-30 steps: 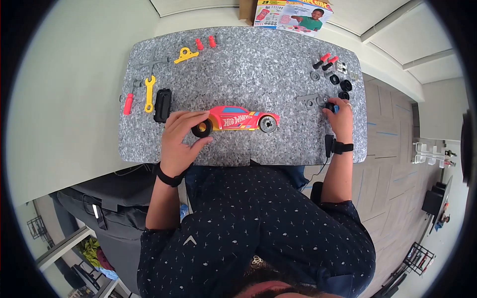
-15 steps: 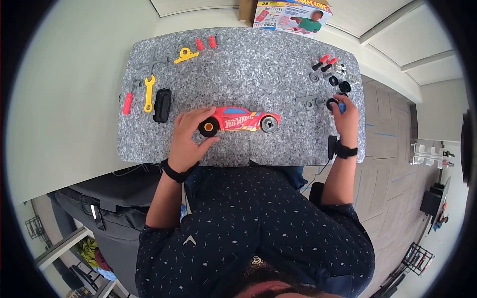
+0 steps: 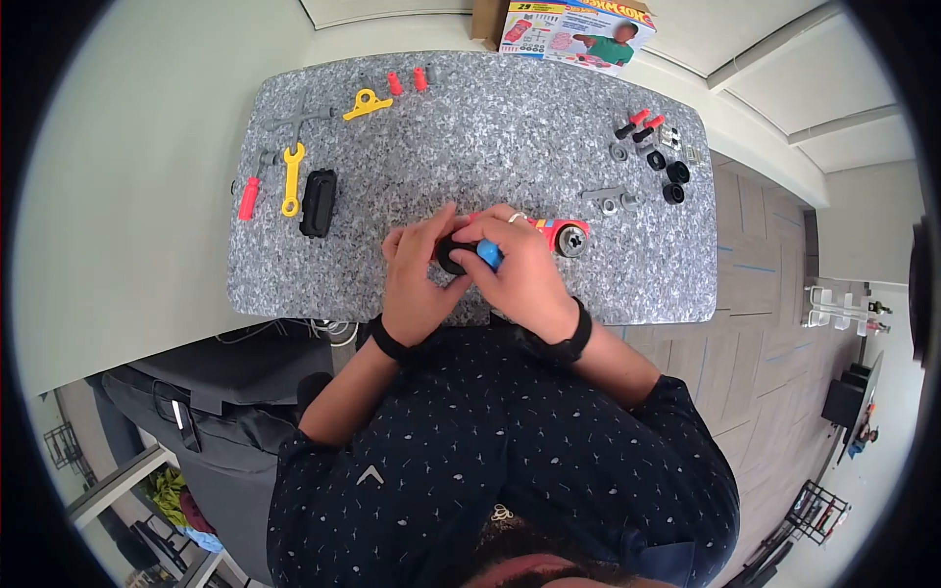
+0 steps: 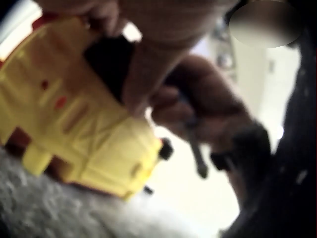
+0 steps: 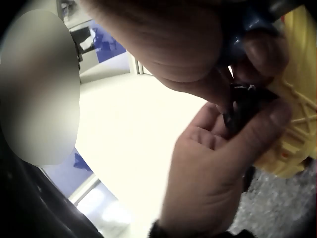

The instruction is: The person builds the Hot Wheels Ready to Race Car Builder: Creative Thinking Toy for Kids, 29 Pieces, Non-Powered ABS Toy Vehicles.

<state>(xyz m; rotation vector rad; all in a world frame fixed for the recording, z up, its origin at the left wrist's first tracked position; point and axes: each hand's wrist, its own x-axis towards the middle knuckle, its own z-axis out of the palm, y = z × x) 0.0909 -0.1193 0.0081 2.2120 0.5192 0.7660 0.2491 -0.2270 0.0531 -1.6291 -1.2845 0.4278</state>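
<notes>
A red toy car (image 3: 542, 226) lies on its side on the table, its bare front wheel hub (image 3: 571, 240) showing. Its yellow underside (image 4: 74, 109) fills much of the left wrist view. My left hand (image 3: 417, 279) grips a black wheel (image 3: 450, 257) at the car's rear end, thumb and fingers around it. My right hand (image 3: 520, 265) meets it there, holding a blue-handled tool (image 3: 489, 255) in its palm while its fingertips press at the wheel. In the right wrist view both hands' fingers surround the black wheel (image 5: 242, 109). The hands hide most of the car's rear.
At the right lie black wheels (image 3: 676, 172), a grey wrench-like piece (image 3: 610, 199) and red-and-black parts (image 3: 642, 125). On the left are a yellow wrench (image 3: 292, 181), a black tray-like piece (image 3: 318, 203), a red-handled screwdriver (image 3: 249, 198) and a grey cross-shaped tool (image 3: 299, 118). A printed box (image 3: 578, 34) stands behind.
My right hand has come left from the table's right side to the car's rear, bringing a black wheel and the blue-handled tool. The car and my left hand have shifted right.
</notes>
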